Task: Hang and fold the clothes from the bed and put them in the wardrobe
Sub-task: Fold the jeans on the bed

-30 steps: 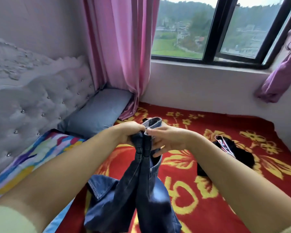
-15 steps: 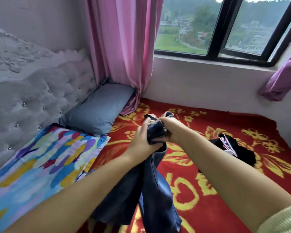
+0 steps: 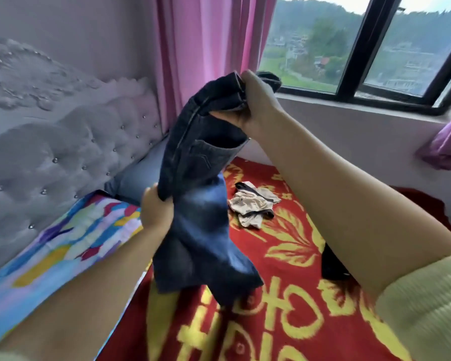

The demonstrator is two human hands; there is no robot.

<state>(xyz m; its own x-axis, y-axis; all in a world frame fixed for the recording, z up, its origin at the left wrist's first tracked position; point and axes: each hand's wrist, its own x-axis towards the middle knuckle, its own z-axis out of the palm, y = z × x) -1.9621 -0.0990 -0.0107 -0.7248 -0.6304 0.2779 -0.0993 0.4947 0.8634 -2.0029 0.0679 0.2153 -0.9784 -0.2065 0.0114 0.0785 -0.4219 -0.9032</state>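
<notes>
A pair of dark blue jeans (image 3: 198, 217) hangs in the air over the bed. My right hand (image 3: 253, 108) grips the bunched waistband high up, in front of the window. Lower down, my left hand (image 3: 155, 212) grips the left edge of the denim around mid-length. The legs dangle folded toward the red blanket (image 3: 284, 295). A crumpled beige and white garment (image 3: 253, 207) lies on the blanket behind the jeans. A black garment (image 3: 331, 264) lies mostly hidden under my right forearm. No wardrobe is in view.
A grey pillow (image 3: 138, 178) lies by the tufted headboard (image 3: 63, 157). A multicoloured pillow (image 3: 63, 241) lies nearer on the left. A pink curtain (image 3: 206, 56) hangs at the corner, beside the window (image 3: 349, 48) on the far wall.
My right hand has lifted the waistband well up from the blanket. My left hand has slid down the jeans to mid-length. The view has tilted, and the beige garment now shows.
</notes>
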